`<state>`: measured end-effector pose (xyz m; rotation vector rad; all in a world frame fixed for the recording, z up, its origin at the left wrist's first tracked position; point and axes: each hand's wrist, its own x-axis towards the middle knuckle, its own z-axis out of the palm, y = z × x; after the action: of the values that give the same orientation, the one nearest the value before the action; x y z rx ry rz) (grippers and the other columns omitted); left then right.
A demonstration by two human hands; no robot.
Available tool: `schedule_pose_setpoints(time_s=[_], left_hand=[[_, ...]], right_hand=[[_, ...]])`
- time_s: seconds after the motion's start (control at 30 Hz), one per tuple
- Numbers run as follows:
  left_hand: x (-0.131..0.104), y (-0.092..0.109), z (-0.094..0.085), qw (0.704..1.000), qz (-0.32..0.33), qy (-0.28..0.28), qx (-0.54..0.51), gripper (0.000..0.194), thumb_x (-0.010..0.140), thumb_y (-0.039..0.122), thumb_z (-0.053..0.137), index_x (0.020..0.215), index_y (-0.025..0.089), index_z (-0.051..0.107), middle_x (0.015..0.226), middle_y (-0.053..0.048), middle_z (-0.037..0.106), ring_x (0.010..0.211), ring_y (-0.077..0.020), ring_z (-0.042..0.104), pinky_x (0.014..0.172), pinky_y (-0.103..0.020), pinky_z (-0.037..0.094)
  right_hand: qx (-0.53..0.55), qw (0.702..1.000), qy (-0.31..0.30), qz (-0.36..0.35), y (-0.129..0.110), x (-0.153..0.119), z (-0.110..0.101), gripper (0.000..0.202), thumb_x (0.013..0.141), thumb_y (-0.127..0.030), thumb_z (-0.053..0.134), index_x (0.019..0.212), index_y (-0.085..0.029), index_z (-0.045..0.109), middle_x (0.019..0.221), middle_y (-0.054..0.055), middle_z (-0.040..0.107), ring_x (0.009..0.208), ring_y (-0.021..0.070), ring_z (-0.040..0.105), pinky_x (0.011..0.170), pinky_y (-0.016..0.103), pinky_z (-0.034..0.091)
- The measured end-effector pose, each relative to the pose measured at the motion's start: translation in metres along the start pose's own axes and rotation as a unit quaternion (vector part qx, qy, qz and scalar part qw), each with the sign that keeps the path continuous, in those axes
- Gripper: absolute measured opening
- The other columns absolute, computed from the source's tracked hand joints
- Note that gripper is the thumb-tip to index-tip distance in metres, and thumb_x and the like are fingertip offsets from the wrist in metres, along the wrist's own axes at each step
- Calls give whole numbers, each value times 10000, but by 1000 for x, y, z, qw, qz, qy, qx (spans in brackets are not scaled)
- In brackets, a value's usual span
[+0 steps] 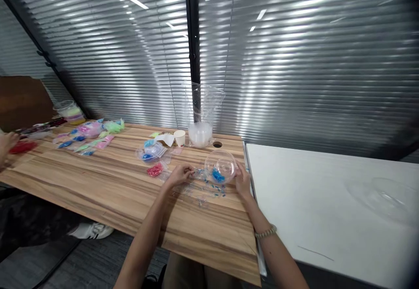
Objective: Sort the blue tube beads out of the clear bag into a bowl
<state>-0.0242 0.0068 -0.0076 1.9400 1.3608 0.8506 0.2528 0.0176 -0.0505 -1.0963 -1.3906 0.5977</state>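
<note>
My right hand (242,181) grips the rim of a clear plastic bowl (225,158), tilted toward me. A small heap of blue pieces (218,175) lies in the bowl. Left of it, my left hand (180,175) has its fingers pinched on the end of a small clear plastic bag (199,174), which reaches toward the bowl's side. Below, more clear plastic film (193,189) and scattered short blue pieces (218,188) lie on the wooden table (203,232). Beside my left hand sits a bag of red pieces (155,170).
Behind are a paper cup (180,138), a stack of clear bowls (200,134) in a bag, and a container with blue contents (150,153). Colourful packets (91,134) lie to the left, near another person's hand (7,145). A white table (314,193) adjoins on the right, bearing a clear lid (389,197).
</note>
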Motion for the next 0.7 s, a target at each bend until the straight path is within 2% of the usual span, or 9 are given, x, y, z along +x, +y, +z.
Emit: schedule_pose_setpoints(time_s=[0.13, 0.23, 0.37, 0.43, 0.6, 0.7], left_hand=[[-1, -1, 1, 1000, 5, -5, -19, 159, 806, 243, 480, 759, 124, 577, 691, -47, 655, 645, -145, 618, 599, -217, 465], [0, -6, 0, 1000, 8, 17, -13, 169, 813, 261, 486, 753, 124, 565, 661, -41, 637, 613, -141, 603, 568, -213, 454], [3, -14, 0, 998, 14, 57, 17, 144, 806, 227, 493, 761, 123, 583, 679, -35, 624, 628, -138, 589, 591, -219, 455], [4, -17, 0, 997, 18, 68, 33, 130, 800, 195, 495, 784, 121, 601, 711, -40, 635, 664, -143, 595, 627, -227, 464], [5, -20, 0, 995, 21, 64, 76, 196, 776, 128, 538, 932, 126, 655, 895, -68, 684, 797, -163, 623, 747, -252, 477], [5, -20, 1, 993, 21, 46, 103, 197, 752, 87, 561, 899, 132, 685, 920, -73, 691, 832, -173, 626, 777, -257, 471]], right_hand=[[-3, 1000, 8, -2, 0, -1, -1, 560, 873, -546, 368, 1140, -121, 616, 806, 73, 667, 851, 219, 598, 748, 303, 451], [17, 999, 27, 21, 3, 0, 0, 541, 861, -567, 375, 1025, -131, 651, 843, 80, 665, 873, 213, 591, 773, 302, 444], [52, 994, 63, 71, 10, 4, 1, 563, 849, -619, 345, 716, -149, 624, 679, 61, 636, 660, 174, 578, 658, 282, 453], [57, 992, 73, 85, 14, 6, 2, 590, 862, -625, 303, 646, -156, 587, 626, 51, 618, 582, 155, 557, 613, 276, 454], [67, 987, 87, 116, 19, 10, 2, 605, 871, -627, 274, 725, -144, 609, 606, 44, 610, 536, 146, 546, 552, 267, 457], [65, 986, 87, 126, 19, 11, 2, 612, 863, -637, 286, 770, -139, 628, 599, 44, 607, 532, 149, 545, 536, 265, 452]])
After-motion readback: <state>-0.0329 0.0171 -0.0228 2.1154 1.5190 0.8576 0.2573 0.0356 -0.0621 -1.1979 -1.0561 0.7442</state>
